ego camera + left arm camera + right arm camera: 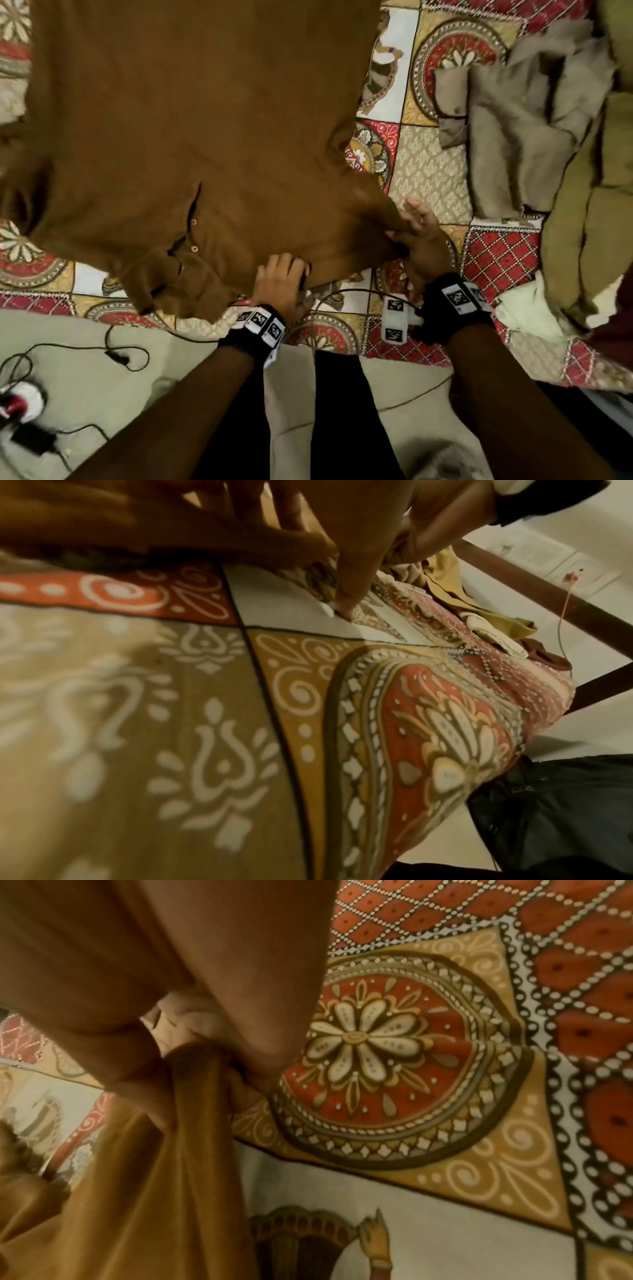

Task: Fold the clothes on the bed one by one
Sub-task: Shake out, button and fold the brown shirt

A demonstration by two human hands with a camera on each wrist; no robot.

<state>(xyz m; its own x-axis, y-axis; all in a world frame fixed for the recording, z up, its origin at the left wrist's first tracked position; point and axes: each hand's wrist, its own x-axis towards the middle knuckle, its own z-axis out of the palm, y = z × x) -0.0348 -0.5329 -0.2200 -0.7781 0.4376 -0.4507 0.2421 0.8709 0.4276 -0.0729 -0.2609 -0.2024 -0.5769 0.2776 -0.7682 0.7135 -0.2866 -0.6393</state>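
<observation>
A bed (428, 164) covered by a patchwork-printed cotton bedspread in red, mustard, beige and white, with round flower medallions, red diamond lattice panels and white squares. A large rust-brown cotton shirt with small round buttons (178, 113) lies spread flat across the left and middle of it, collar at the near edge. To the far right lies a crumpled grey-beige garment (513, 137), and just beside it, at the right edge, a rumpled olive-green cloth (589, 240). Near the right corner sits a bunched cream-white fabric (524, 308). A thin black cable (342, 293) trails over the near edge.
</observation>
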